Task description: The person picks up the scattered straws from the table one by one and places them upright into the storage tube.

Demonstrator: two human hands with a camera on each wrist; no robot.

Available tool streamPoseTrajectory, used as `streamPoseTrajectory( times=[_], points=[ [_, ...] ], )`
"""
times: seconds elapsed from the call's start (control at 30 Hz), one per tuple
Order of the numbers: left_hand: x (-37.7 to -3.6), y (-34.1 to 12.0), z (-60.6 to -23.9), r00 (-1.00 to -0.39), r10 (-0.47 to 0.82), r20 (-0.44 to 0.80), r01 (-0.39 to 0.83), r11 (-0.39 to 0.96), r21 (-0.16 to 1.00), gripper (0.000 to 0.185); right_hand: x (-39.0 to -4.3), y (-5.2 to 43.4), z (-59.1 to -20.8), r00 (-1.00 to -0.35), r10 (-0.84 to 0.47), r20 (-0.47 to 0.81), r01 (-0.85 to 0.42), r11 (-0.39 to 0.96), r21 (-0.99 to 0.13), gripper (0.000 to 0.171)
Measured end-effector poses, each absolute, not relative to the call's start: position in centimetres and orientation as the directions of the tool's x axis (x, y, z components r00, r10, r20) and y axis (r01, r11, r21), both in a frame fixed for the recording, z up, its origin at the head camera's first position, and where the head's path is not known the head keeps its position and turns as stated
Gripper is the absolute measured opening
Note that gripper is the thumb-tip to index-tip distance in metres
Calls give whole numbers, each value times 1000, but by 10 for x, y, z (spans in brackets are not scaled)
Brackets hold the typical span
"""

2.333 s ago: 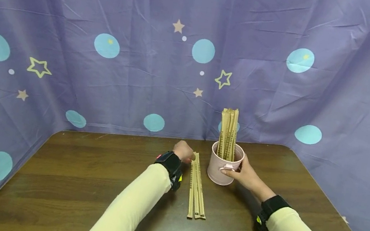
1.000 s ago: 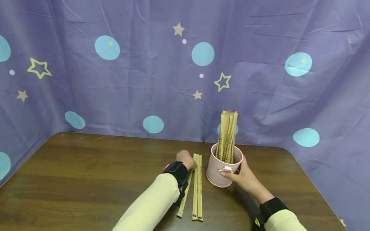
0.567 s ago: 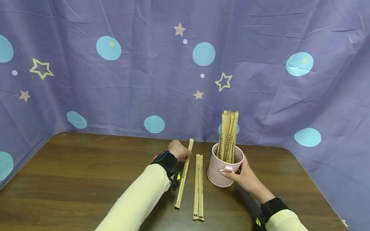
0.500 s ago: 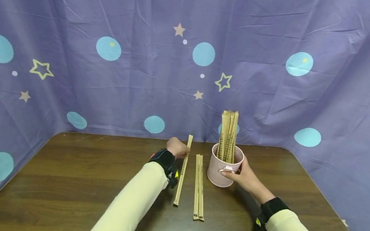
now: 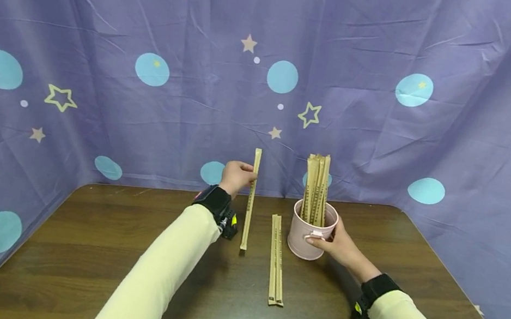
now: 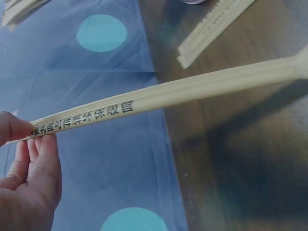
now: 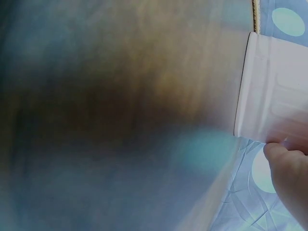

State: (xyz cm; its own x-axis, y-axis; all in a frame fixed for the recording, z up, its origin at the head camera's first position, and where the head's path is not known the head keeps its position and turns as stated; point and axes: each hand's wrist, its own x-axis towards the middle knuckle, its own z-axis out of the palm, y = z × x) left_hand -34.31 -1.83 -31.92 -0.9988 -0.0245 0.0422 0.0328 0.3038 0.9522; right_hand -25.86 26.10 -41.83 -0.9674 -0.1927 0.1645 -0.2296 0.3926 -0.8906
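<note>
Head view: left hand (image 5: pixel 235 176) pinches an upright stick (image 5: pixel 250 203) above the table (image 5: pixel 74 243); right hand (image 5: pixel 337 244) grips the pink cup (image 5: pixel 305 238) of sticks (image 5: pixel 315 188), two sticks (image 5: pixel 277 259) lying beside it.
Left wrist: fingers (image 6: pixel 41 159) pinch the stick's (image 6: pixel 163 96) end.
Right wrist: fingers (image 7: pixel 288 173) touch the cup (image 7: pixel 274 96).

Head view looks forward and down over the bench (image 5: pixel 123 250); wrist views sit close, sharing the pink cup (image 5: pixel 305 238) (image 7: pixel 274 96).
</note>
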Motion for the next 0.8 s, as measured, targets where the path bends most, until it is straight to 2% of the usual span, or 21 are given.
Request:
streamPoseTrajectory(
  times=[0.13,0.47,0.8],
  points=[
    [-344,-16,-306,-997,-10,74,70,251,965,30,-259,261,-418,-968,-191,161,-226,396,-890,101],
    [-346,-5,-262,-985,11,170,168,226,960,31,-262,262,-419,-968,-191,160,-226,400,-888,103],
    [-348,16,-235,-973,58,223,231,199,952,33,-259,263,-421,-967,-182,179,-237,385,-892,101]
  ],
)
